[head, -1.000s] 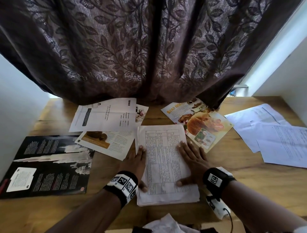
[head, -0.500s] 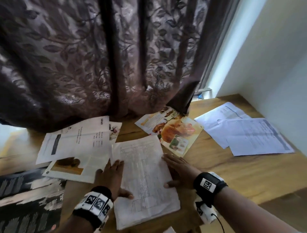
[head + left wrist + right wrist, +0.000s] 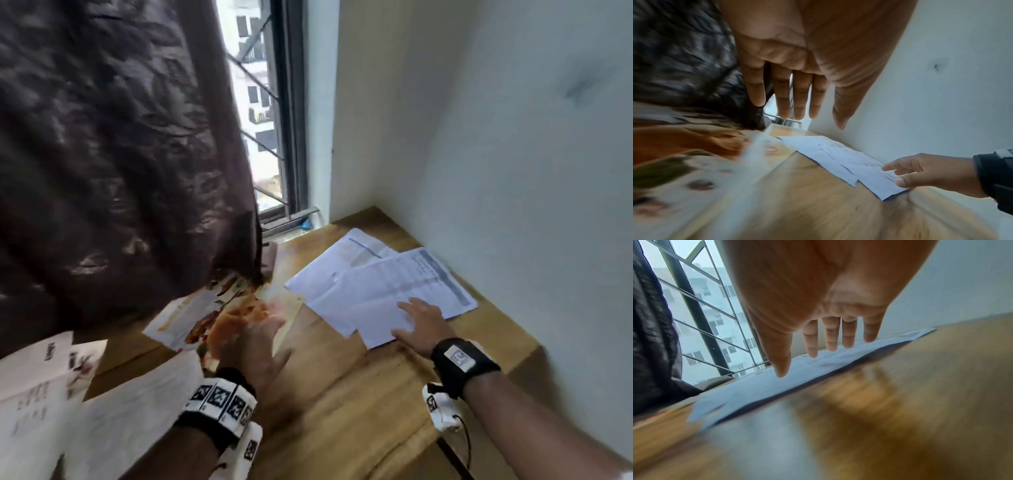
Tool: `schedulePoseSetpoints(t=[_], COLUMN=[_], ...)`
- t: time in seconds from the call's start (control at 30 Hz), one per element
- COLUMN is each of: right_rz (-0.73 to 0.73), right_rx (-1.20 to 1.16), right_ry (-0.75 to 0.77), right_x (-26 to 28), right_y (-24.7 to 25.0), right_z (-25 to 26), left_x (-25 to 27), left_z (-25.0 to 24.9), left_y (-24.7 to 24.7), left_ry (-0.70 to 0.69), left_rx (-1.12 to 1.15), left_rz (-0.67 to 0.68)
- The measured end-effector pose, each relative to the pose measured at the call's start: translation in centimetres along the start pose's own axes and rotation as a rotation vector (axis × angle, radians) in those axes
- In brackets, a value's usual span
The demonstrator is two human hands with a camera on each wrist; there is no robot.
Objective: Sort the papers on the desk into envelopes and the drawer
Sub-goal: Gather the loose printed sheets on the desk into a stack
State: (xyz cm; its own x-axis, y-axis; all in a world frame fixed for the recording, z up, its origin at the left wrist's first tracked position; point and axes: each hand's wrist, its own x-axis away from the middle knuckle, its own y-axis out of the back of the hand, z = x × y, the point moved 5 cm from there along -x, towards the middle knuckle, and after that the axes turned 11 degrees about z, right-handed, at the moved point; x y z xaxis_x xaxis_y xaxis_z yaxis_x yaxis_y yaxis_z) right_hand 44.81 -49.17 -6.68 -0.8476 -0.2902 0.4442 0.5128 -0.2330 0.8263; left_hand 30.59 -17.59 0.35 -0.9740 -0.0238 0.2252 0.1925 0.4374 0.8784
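My right hand (image 3: pixel 423 323) has no grip on anything: its fingers are straight and spread, laid over the near corner of the white printed sheets (image 3: pixel 387 291) at centre right of the head view. The right wrist view shows the fingertips (image 3: pixel 847 344) reaching down to the paper's surface, though I cannot tell for sure from it whether they press or just hover. The left wrist view gives that hand (image 3: pixel 925 170) from the side, index finger out over the sheet and thumb at its near edge.

My left hand (image 3: pixel 255 346) is open too, fingers straight and close together, holding nothing. In the head view it sits blurred over the near end of the colourful food leaflet (image 3: pixel 219 315), low and left of centre. Only its own wrist view shows the palm and fingers (image 3: pixel 783 95) clearly, raised above the table (image 3: pixel 342 387).

The white sheets are two or three overlapping pages with fine print and a grey band along one edge, lying flat near the wall at the table's far right corner. More white papers (image 3: pixel 113 418) lie at the lower left of the head view, smeared by motion.

Above them a dark brown curtain (image 3: pixel 120 154) fills the upper left, and beside it the window (image 3: pixel 260 113) with metal bars shows buildings outside, seen sharper from the right wrist.
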Motion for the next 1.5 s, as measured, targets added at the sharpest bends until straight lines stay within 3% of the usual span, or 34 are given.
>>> schedulePoseSetpoints(t=[0.1,0.33,0.5,0.73,0.83,0.9,1.0,1.1,1.23,1.3,1.4,1.43,1.5], right_rz=[0.051,0.090,0.055,0.013,0.005,0.000,-0.016,-0.145,-0.373,-0.298,-0.012,0.092,0.179], right_rx=[0.035,0.068,0.088,0.109,0.115,0.113,0.089,0.032,-0.408,-0.725,-1.252,-1.363,-1.318], right_ry=[-0.024,0.030,0.027,0.024,0.019,0.017,0.012,-0.009,-0.034,-0.067,-0.025,0.018,0.084], right_x=[-0.8,-0.8,-0.3,-0.2,-0.4,-0.3,0.0,0.8,2.1,2.3,2.1,2.2,3.5], right_y=[0.6,0.5,1.2,1.2,1.1,1.0,0.9,1.2,1.4,0.2,-3.4,-4.4,-5.6], right_z=[-2.8,-3.2,-2.9,-2.6,-2.7,-2.6,-2.6,-2.4,-2.2,-0.7,4.4,6.6,11.1], left_x=[-4.5,-15.3,-20.9,-24.0,-24.3,-23.9,-22.2,-19.1,-13.3,-9.3,-2.9,-0.8,3.4], left_z=[-3.4,-7.6,-9.5,-10.8,-10.3,-10.5,-11.3,-10.6,-8.1,-5.6,-0.9,0.8,4.2], left_y=[-0.9,-3.1,-4.3,-6.6,-6.8,-6.6,-5.5,-3.6,-0.1,1.8,3.7,3.9,3.7], left_ry=[0.022,0.077,0.117,0.153,0.186,0.169,0.105,0.070,0.014,0.005,-0.002,0.025,0.067], left_rx=[-0.057,-0.106,-0.188,-0.327,-0.264,-0.220,-0.132,0.031,0.179,0.210,0.363,0.407,0.456], left_rz=[0.087,0.236,0.251,0.269,0.304,0.328,0.258,0.164,0.002,-0.085,-0.155,-0.138,-0.091])
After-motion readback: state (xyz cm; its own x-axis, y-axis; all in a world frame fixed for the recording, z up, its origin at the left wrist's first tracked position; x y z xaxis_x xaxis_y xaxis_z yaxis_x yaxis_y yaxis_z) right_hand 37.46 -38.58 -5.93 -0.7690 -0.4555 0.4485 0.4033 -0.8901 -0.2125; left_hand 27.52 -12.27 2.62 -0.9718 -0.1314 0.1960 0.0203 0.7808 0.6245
